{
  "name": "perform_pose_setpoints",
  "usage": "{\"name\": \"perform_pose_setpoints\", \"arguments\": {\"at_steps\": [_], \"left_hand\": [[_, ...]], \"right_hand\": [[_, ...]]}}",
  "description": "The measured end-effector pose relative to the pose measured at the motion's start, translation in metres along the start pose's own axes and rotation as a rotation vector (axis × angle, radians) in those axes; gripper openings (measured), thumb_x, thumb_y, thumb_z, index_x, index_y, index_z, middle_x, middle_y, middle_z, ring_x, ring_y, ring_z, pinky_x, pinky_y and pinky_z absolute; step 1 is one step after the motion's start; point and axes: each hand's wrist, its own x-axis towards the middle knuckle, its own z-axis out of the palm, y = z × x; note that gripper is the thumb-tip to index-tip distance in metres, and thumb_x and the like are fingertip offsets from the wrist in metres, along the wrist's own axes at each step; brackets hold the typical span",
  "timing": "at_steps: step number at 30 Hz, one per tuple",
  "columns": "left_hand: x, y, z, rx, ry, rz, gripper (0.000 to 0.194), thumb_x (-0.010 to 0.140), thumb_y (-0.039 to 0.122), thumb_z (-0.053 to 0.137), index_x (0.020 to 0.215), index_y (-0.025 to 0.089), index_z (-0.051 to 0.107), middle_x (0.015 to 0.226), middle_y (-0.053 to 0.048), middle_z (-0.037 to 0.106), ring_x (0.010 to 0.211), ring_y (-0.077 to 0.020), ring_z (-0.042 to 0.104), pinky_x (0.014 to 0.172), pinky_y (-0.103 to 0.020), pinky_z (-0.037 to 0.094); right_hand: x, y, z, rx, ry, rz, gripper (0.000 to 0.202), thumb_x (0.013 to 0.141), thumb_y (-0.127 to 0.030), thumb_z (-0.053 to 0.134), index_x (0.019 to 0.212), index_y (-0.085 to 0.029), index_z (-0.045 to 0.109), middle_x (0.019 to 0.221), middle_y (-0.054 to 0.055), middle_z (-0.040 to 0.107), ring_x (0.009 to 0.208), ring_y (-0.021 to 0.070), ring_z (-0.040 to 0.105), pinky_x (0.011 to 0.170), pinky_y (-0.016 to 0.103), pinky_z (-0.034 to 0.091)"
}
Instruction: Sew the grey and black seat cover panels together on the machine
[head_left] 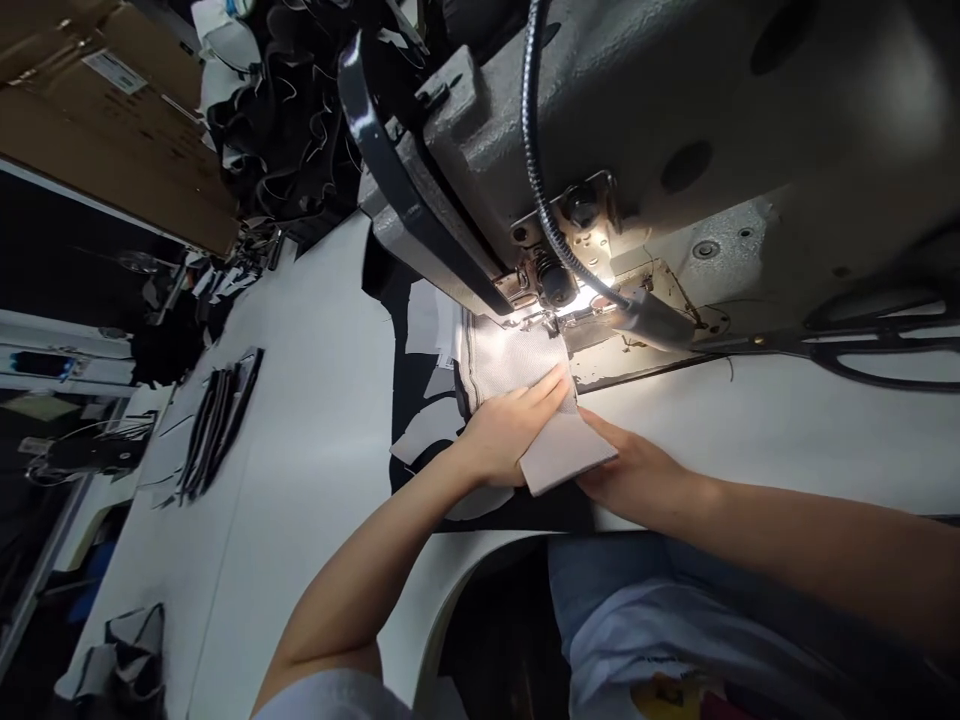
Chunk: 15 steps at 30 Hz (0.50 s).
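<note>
A light grey fabric piece [568, 455] runs from under the sewing machine's lit needle area [551, 318] toward my body. My left hand [510, 425] lies on top of the fabric, fingers stretched toward the presser foot. At the near right edge, my right hand [637, 468] grips the same piece, with some fingers hidden beneath it. A seam or folded edge [471, 365] shows along the fabric's left side. Beneath the work lies a black sheet [409, 372], with pale cut pieces [429, 430] on it to the left.
Large scissors [757, 343] rest right of the needle area. A bendy lamp [652, 318] hangs close over the machine bed. Stacked dark pieces [219, 425] lie on the white table [307, 380] at left. Black fabric [300, 130] and a cardboard box [112, 130] sit behind.
</note>
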Motion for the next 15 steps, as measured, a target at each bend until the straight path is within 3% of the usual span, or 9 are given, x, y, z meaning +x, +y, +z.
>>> {"name": "perform_pose_setpoints", "arguments": {"at_steps": [5,9,12,15], "left_hand": [[0.013,-0.012,0.000,0.138,0.052,-0.052,0.077,0.081,0.028,0.053,0.152,0.012,0.028,0.160,-0.013,0.027,0.107,-0.0284,0.060,0.085,-0.037,0.049],[0.013,-0.019,0.015,0.147,0.194,-0.080,0.067,0.089,0.032,0.048,0.152,0.013,0.032,0.158,-0.012,0.033,0.100,-0.0275,0.059,0.084,-0.038,0.047],[0.004,-0.018,0.029,0.017,0.350,-0.043,0.054,0.097,0.035,0.035,0.146,0.014,0.043,0.152,-0.012,0.043,0.096,-0.0252,0.058,0.086,-0.039,0.047],[-0.007,-0.014,0.039,-0.228,0.495,-0.063,0.051,0.101,0.039,0.027,0.143,0.018,0.047,0.142,-0.010,0.054,0.102,-0.0235,0.057,0.092,-0.038,0.046]], "right_hand": [[0.005,0.005,-0.004,-0.186,0.082,-0.114,0.034,0.082,-0.001,0.043,0.105,-0.007,0.067,0.097,0.012,0.066,0.091,0.0261,0.058,0.098,0.042,0.044],[0.009,0.018,-0.013,-0.177,0.135,-0.083,0.025,0.086,-0.002,0.044,0.094,-0.012,0.065,0.089,0.009,0.063,0.079,0.0213,0.054,0.075,0.035,0.043],[0.008,0.035,-0.019,-0.194,0.151,-0.054,0.024,0.089,-0.005,0.046,0.072,-0.017,0.058,0.068,0.004,0.054,0.063,0.0179,0.044,0.058,0.033,0.029],[0.005,0.047,-0.022,-0.173,0.069,-0.133,0.022,0.091,-0.010,0.046,0.074,-0.017,0.059,0.073,0.006,0.057,0.069,0.0187,0.048,0.061,0.033,0.030]]}}
